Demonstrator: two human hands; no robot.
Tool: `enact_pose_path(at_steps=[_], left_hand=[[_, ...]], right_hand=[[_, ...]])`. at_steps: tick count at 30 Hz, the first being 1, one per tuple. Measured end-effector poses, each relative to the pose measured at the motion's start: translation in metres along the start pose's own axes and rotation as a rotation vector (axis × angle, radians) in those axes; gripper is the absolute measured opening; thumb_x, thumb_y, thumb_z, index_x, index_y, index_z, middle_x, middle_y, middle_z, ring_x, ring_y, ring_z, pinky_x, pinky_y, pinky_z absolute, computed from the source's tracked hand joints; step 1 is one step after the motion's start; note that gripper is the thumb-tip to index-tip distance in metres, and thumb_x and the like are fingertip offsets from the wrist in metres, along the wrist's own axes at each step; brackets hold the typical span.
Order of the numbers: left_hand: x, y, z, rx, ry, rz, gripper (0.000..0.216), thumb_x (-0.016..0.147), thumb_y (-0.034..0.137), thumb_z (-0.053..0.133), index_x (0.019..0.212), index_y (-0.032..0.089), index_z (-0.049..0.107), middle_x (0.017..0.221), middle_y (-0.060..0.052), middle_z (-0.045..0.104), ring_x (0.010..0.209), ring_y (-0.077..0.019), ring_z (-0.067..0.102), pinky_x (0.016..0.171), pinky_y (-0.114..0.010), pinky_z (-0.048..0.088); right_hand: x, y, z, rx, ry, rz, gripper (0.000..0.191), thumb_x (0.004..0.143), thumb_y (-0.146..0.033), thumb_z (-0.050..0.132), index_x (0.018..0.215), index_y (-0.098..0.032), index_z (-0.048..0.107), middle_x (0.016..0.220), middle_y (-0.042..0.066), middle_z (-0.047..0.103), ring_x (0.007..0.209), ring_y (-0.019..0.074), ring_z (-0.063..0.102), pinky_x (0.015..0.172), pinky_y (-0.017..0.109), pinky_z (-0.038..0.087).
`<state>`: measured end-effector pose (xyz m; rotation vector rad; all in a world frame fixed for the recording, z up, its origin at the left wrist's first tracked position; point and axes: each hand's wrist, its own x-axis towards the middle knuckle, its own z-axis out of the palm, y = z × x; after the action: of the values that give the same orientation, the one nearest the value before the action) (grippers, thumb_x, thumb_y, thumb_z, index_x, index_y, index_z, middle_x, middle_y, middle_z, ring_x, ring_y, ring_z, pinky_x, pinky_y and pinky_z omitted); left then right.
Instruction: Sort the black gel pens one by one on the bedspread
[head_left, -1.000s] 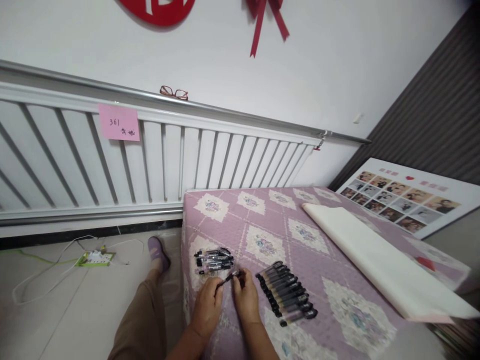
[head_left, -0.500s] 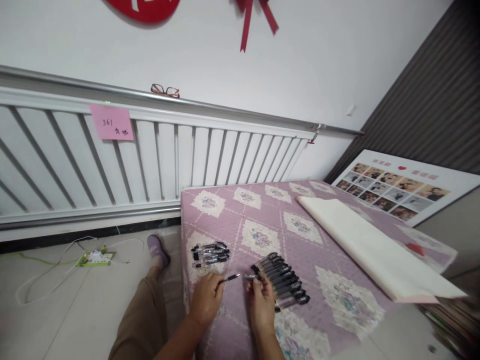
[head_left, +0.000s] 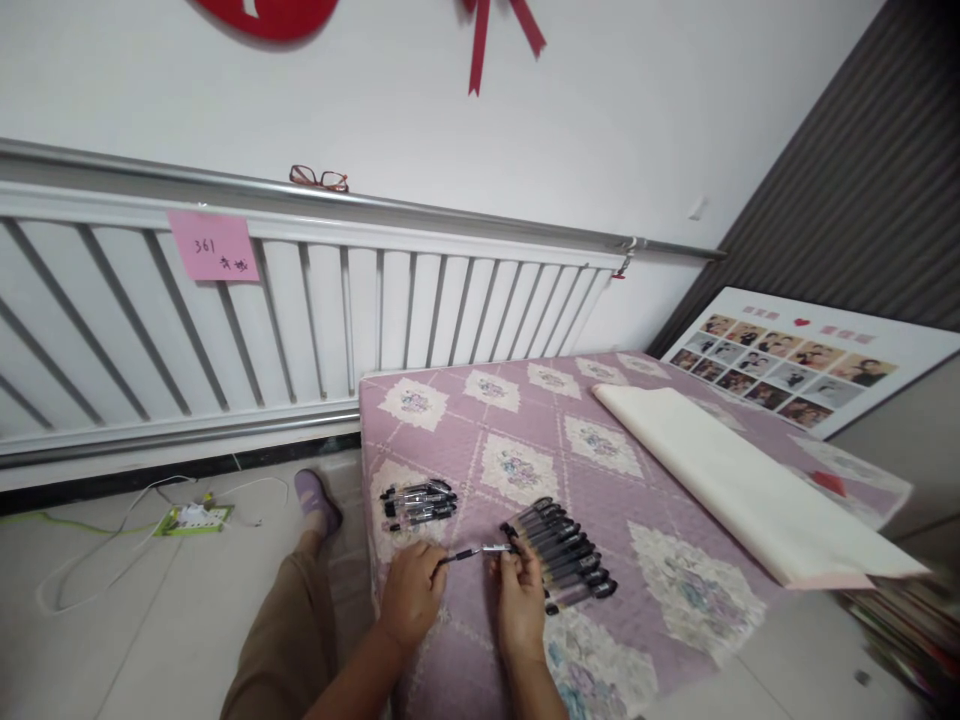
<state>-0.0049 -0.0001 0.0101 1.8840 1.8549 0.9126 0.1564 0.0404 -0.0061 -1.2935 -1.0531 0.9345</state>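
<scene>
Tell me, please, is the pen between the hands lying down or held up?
Held up: the left hand grips one end of the pen, the right hand the other.

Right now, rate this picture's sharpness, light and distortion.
Head view: light is soft and even, without glare; the radiator slats splay from wide-angle distortion; the pen in the left hand and right hand is small, soft; lower right corner blurs.
</scene>
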Motion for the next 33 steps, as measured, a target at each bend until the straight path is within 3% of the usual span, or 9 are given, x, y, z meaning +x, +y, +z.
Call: enact_pose_path(at_steps=[5, 12, 16, 22, 27, 33], left_hand=[[0.001, -0.001, 0.001, 0.004, -0.011, 0.010, 0.019, 0.086, 0.020, 0.050, 0.093, 0.025, 0.066, 0.089, -0.002, 0.064, 0.090, -0.0198, 0.057, 0.083, -0.033, 0.039], [0.001, 0.000, -0.002, 0.004, -0.024, 0.016, 0.021, 0.087, 0.017, 0.048, 0.094, 0.025, 0.066, 0.090, -0.001, 0.064, 0.091, -0.0188, 0.057, 0.083, -0.033, 0.039], [0.000, -0.001, -0.002, 0.002, -0.017, 0.007, 0.022, 0.087, 0.017, 0.047, 0.094, 0.025, 0.066, 0.090, -0.001, 0.064, 0.091, -0.0189, 0.056, 0.083, -0.033, 0.039], [0.001, -0.004, 0.002, -0.002, -0.021, 0.011, 0.021, 0.087, 0.019, 0.048, 0.095, 0.025, 0.067, 0.091, -0.001, 0.064, 0.092, -0.0192, 0.057, 0.084, -0.032, 0.039], [-0.001, -0.005, 0.003, -0.009, -0.003, 0.012, 0.022, 0.087, 0.019, 0.047, 0.095, 0.024, 0.066, 0.091, -0.002, 0.064, 0.091, -0.0193, 0.057, 0.084, -0.033, 0.040], [-0.002, -0.004, 0.001, -0.016, -0.085, 0.113, 0.022, 0.086, 0.022, 0.047, 0.097, 0.025, 0.066, 0.092, -0.002, 0.066, 0.091, -0.0200, 0.058, 0.083, -0.034, 0.041]], right_hand=[[-0.002, 0.001, 0.000, -0.092, -0.026, -0.088, 0.043, 0.079, -0.044, 0.056, 0.113, -0.017, 0.059, 0.070, -0.001, 0.062, 0.066, 0.0160, 0.058, 0.066, 0.027, 0.049], [-0.006, 0.000, 0.003, -0.258, -0.144, -0.157, 0.038, 0.080, -0.042, 0.055, 0.106, -0.017, 0.065, 0.101, 0.009, 0.070, 0.094, 0.0215, 0.063, 0.086, 0.035, 0.049], [-0.006, 0.000, 0.004, -0.288, -0.172, -0.168, 0.037, 0.080, -0.041, 0.054, 0.105, -0.016, 0.067, 0.106, 0.010, 0.070, 0.097, 0.0231, 0.064, 0.090, 0.038, 0.048], [-0.009, -0.002, 0.006, -0.283, -0.157, -0.198, 0.038, 0.081, -0.039, 0.054, 0.109, -0.015, 0.066, 0.102, 0.011, 0.070, 0.093, 0.0220, 0.065, 0.086, 0.034, 0.051], [-0.015, -0.005, 0.007, -0.274, -0.173, -0.211, 0.047, 0.085, -0.038, 0.051, 0.126, -0.014, 0.053, 0.082, 0.004, 0.066, 0.074, 0.0172, 0.062, 0.075, 0.029, 0.051], [-0.020, -0.008, 0.002, -0.255, -0.169, -0.186, 0.039, 0.082, -0.036, 0.054, 0.113, -0.014, 0.060, 0.077, 0.003, 0.063, 0.069, 0.0165, 0.058, 0.067, 0.027, 0.050]])
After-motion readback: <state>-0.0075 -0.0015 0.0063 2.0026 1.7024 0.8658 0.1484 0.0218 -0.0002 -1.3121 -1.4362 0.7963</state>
